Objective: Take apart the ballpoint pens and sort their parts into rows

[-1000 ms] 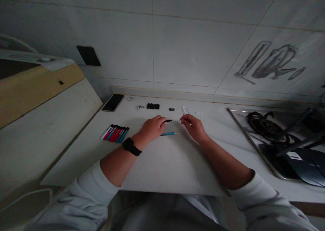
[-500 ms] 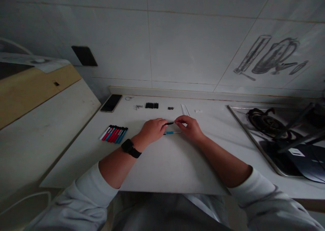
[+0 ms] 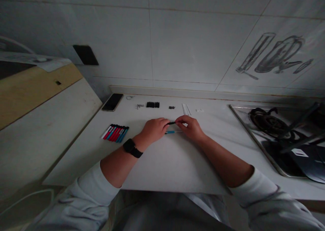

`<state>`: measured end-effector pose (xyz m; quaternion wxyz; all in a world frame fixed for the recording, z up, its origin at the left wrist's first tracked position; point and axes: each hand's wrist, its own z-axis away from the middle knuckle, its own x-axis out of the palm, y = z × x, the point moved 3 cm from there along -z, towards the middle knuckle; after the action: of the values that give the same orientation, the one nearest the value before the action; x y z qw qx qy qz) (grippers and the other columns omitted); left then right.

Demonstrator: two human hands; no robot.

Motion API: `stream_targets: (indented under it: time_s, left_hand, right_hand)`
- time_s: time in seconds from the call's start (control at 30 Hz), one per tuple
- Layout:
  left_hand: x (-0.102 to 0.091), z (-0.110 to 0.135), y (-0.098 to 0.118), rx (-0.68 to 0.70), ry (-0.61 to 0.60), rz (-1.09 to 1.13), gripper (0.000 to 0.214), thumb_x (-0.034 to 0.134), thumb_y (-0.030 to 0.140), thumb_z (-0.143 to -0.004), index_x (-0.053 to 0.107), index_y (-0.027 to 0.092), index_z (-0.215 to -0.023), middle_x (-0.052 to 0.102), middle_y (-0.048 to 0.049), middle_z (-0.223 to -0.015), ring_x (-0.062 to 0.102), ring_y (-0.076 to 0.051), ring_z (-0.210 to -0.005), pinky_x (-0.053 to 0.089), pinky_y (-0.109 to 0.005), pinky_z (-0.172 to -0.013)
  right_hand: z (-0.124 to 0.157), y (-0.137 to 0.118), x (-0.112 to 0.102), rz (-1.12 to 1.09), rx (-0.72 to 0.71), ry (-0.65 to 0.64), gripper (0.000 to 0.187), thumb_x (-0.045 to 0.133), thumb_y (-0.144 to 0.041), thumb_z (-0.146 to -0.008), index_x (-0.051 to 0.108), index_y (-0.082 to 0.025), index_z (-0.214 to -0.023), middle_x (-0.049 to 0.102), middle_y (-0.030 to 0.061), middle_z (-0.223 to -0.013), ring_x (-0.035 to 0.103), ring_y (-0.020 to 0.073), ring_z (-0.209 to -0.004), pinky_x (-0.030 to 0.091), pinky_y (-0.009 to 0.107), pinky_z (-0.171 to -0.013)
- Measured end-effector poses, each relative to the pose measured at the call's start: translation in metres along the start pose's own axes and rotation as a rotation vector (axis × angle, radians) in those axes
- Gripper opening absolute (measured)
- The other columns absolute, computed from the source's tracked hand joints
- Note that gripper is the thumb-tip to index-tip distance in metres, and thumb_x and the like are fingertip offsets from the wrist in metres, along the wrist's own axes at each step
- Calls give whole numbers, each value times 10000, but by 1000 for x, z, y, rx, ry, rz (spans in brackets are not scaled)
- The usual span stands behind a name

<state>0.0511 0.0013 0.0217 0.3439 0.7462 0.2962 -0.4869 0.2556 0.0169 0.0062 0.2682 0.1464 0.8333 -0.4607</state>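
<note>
Above the middle of the counter, my left hand (image 3: 156,127) is closed around the left end of a slim black pen part (image 3: 172,123). The fingertips of my right hand (image 3: 189,126) pinch its right end; any smaller piece between them is hidden. Just below, a blue pen barrel (image 3: 170,132) lies on the counter, with a thin pale refill-like stick (image 3: 178,131) at its right, partly covered by my right hand. Left of my hands is a row of several pens (image 3: 115,133) in red, blue and white with black ends.
Along the back lie small springs (image 3: 139,106), black grips (image 3: 153,104), small dark pieces (image 3: 172,107), thin white sticks (image 3: 186,109) and tiny clear pieces (image 3: 199,110). A phone (image 3: 112,102) lies back left. A gas stove (image 3: 269,122) borders the right side; a white cabinet (image 3: 45,119) stands left.
My right fingertips have closed in on the end of the black pen part; the small gap seen there before is gone. The view has shifted slightly. Other items lie as before.
</note>
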Motion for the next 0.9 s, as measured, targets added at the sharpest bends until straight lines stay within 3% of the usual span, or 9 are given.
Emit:
stream_targets:
  time_s: [0.27,0.37,0.53,0.73,0.9]
  left_hand:
    - [-2,2,9,35,5,-39,203,536,305,-1031,667,231,-1168,754,-61,-1040,704,-214,-921,492,-312,-753]
    - [-2,1,7,-11,3,-26,174,530,293,-1031,639,231,-1152,758,-58,-987,704,-213,-856,465,-305,-703]
    - [0,0,-2,-147,41,42,193,485,328,-1052,575,212,-1178,750,-63,-922,689,-204,-779,435,-288,-657]
    - [1,-1,-8,-153,106,82,182,479,329,-1052,581,209,-1143,746,-73,-971,690,-200,-816,458,-291,-687]
    - [0,-2,-7,-119,108,110,150,512,303,-1032,625,210,-1066,748,-65,-987,693,-207,-865,463,-300,-710]
  right_hand:
    - [1,6,4,-160,91,-45,243,695,-432,-895,695,-199,-965,725,32,-833,653,154,-738,511,274,-705]
    - [1,3,3,-187,91,-51,286,681,-449,-911,677,-200,-1051,729,38,-861,665,161,-773,523,285,-743]
    - [1,-7,-4,37,18,-53,219,599,-386,-980,712,-204,-1020,745,67,-954,683,181,-864,523,301,-794]
    - [5,-15,6,306,-212,-339,218,631,-325,-978,751,-203,-1113,724,102,-1047,654,221,-996,502,358,-934]
    - [7,-13,10,361,-245,-395,179,658,-296,-958,768,-219,-1076,708,91,-1024,639,223,-993,493,357,-933]
